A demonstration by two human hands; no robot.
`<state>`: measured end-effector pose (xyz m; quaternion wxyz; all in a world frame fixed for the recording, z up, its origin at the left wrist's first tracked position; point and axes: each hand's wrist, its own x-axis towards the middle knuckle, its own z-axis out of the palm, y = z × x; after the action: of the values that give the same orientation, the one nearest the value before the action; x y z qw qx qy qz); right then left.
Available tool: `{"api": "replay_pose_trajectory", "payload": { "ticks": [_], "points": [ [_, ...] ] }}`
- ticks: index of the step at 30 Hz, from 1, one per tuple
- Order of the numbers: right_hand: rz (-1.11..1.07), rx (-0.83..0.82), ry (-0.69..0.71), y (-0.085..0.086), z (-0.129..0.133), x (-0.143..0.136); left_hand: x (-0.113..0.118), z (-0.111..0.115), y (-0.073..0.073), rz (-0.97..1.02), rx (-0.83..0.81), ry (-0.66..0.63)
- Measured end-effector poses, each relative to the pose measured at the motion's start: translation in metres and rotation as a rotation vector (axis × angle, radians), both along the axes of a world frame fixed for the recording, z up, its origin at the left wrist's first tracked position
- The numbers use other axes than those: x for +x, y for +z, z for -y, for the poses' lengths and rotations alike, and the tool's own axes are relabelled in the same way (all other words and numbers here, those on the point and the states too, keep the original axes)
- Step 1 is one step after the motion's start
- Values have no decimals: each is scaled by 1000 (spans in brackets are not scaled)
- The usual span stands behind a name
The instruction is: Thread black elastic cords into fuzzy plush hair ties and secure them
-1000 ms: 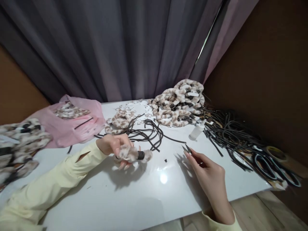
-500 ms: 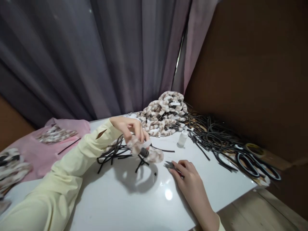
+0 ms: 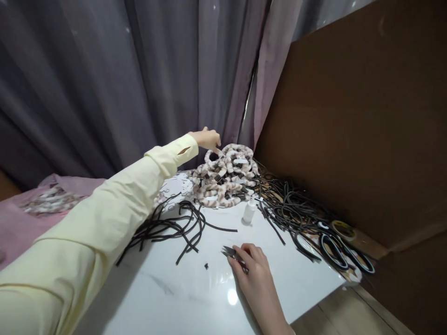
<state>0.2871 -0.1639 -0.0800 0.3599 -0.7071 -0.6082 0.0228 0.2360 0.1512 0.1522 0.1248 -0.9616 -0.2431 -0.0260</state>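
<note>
From where I stand, the left hand (image 3: 206, 138) is stretched far over the worktop (image 3: 174, 298), fingers bent down at the top of the pile (image 3: 226, 179); one fuzzy ring (image 3: 207, 158) lies right under the fingertips, but I cannot tell whether they grip it or merely rest near it. The right hand (image 3: 254, 272), much nearer the body, has its fingers closed round some snips (image 3: 230, 252), blades slightly parted. Cords (image 3: 220, 228) sprawl ahead and to the left of those fingers, a scrap (image 3: 206, 266) sits near them on the left, and the bottle (image 3: 249, 212) stands beyond. The pile looks loosely stacked, so a push or careless drop could send the ring sliding off. The sleeve (image 3: 132, 195) might drag the cords, and the bared blades could nick a finger passing close.
</note>
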Motion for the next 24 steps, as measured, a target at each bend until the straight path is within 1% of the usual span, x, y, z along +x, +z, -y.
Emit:
{"api": "replay_pose_trajectory", "payload": {
  "ticks": [2, 4, 5, 6, 8, 10, 11, 13, 15, 17, 19, 20, 22, 24],
  "points": [
    [-2, 3, 2, -1, 0, 1, -18, 17, -12, 44, 37, -37],
    [-1, 7, 6, -1, 1, 1, -46, 46, -27, 139, 100, -182],
    [1, 12, 6, -2, 1, 2, -63, 64, -36, 162, 88, -255],
    [5, 18, 7, -2, 1, 2, -82, 84, -45, 184, 51, -318],
    [26, 47, 2, -4, 0, 3, -120, 127, -64, 235, -77, -388],
    [77, 92, -19, -7, -1, 5, -155, 169, -80, 303, -270, -366],
    [113, 119, -39, -8, -2, 6, -170, 189, -85, 359, -393, -312],
    [195, 168, -97, -11, -5, 10, -195, 221, -93, 458, -637, -146],
    [270, 192, -159, -12, -6, 15, -215, 243, -95, 538, -792, 9],
    [329, 186, -192, -11, -6, 21, -233, 257, -95, 605, -921, 168],
    [369, 131, -181, -8, -5, 29, -250, 267, -94, 674, -997, 304],
    [385, 124, -200, -7, -5, 33, -258, 271, -94, 708, -1012, 355],
    [415, 110, -250, -2, -3, 40, -272, 278, -93, 773, -1017, 420],
    [436, 104, -290, 5, -1, 42, -284, 284, -93, 837, -1026, 449]
  ]
}}
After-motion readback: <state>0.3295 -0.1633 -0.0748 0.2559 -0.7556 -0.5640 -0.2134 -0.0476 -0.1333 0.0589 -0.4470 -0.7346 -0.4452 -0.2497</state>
